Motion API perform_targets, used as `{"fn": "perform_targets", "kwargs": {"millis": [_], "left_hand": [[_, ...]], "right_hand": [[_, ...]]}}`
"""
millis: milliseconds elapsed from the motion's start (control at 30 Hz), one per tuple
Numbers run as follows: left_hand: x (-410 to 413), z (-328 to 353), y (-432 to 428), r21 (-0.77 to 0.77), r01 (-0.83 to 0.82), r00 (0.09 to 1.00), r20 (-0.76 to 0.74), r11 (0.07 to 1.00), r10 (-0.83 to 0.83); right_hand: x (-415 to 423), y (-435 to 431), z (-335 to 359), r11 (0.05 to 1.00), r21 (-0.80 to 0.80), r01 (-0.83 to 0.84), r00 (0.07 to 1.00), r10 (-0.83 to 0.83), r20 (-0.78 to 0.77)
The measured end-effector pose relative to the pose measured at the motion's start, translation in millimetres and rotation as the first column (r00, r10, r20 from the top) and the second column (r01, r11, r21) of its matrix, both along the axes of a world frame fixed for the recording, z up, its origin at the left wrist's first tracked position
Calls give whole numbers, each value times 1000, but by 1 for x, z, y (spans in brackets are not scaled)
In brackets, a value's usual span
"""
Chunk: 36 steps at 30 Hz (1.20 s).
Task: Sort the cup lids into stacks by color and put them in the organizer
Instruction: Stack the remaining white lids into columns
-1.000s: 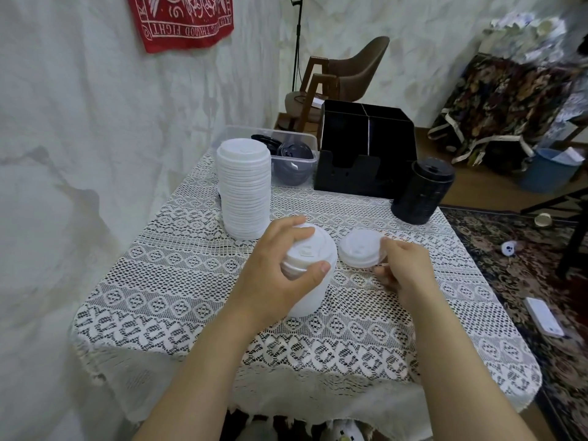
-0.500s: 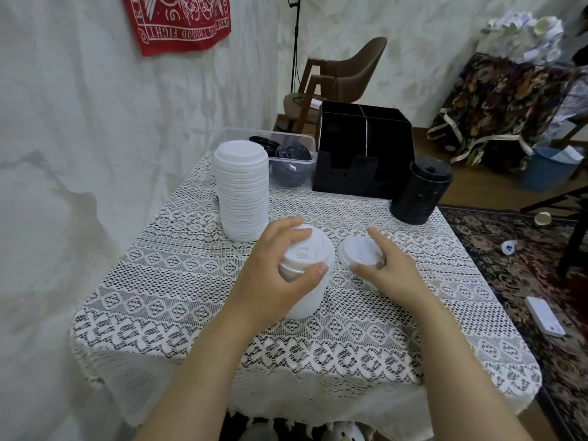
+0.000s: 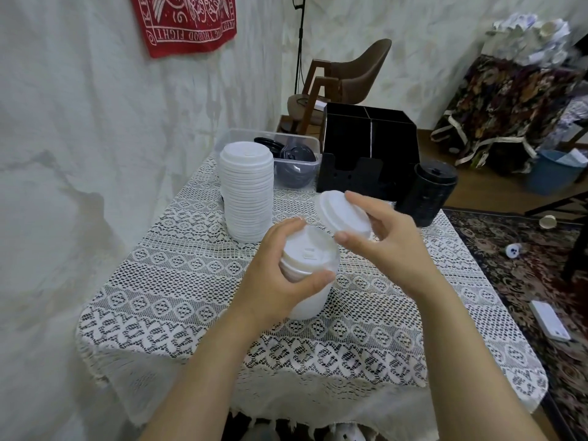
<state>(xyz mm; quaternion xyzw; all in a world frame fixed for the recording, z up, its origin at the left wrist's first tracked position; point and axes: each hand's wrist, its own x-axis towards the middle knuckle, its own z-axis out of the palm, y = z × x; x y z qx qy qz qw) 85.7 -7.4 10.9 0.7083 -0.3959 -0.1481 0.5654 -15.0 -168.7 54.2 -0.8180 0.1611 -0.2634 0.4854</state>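
Midway, I judged: left hand gripped short white stack at centre; right hand pinched single lid beside it; black lids lay in bin; organizer loading pending.

Bare cloth runs along the near and left edges of the lace-covered table. Toward the far edge stand a tall white stack of plastic lids, a clear plastic bin, a black boxy organizer and a black ribbed cylinder.
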Motion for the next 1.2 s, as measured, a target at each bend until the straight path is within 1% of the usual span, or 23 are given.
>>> {"fn": "perform_targets", "kwargs": {"millis": [67, 133, 200, 267, 467, 633, 700, 767, 833, 867, 933, 1033, 1100, 1133, 1200], "left_hand": [[0, -1, 1, -20, 15, 997, -79, 1000, -16], [2, -3, 0, -54, 38, 993, -112, 998, -44], [3, -4, -2, -76, 48, 986, -155, 996, -59], [4, -6, -2, -65, 35, 981, -189, 997, -47], [3, -3, -1, -18, 12, 981, -192, 1000, -15], [5, -6, 0, -47, 32, 976, -214, 998, -41], [8, -6, 5, -61, 92, 968, -228, 994, -104], [10, -4, 12, -134, 180, 941, -266, 974, -211], [12, 1, 15, -218, 207, 914, -303, 954, -268], [11, 3, 14, -237, 199, 916, -298, 951, -267], [8, 6, 9, -222, 148, 946, -253, 964, -204], [4, 5, 0, -160, 86, 986, -129, 983, -107], [2, 1, -2, -144, 65, 995, -69, 987, -75], [2, -2, -3, -145, 49, 998, -43, 988, -55], [2, -7, -6, -158, 2, 1000, -8, 987, -4]], "right_hand": [[3, 10, 8, 994, -66, -85, 996, 83, -40], [5, 16, 12, 981, -114, -158, 984, 146, -106], [7, 20, 13, 967, -163, -197, 967, 165, -194], [8, 22, 12, 955, -194, -226, 952, 174, -254], [8, 23, 11, 946, -187, -264, 931, 200, -304], [9, 22, 7, 941, -163, -297, 914, 231, -332], [9, 21, 5, 942, -146, -303, 911, 241, -334], [9, 21, 5, 945, -125, -303, 911, 249, -329], [10, 21, 4, 949, -89, -303, 912, 262, -314], [10, 21, 3, 951, -67, -303, 914, 270, -303], [10, 21, 2, 952, -34, -306, 918, 285, -276], [7, 20, -5, 938, -11, -346, 908, 332, -255], [5, 21, -11, 924, 52, -378, 899, 380, -216], [5, 24, -15, 927, 107, -359, 913, 373, -167], [9, 33, -22, 951, 162, -262, 961, 272, -42]]}}
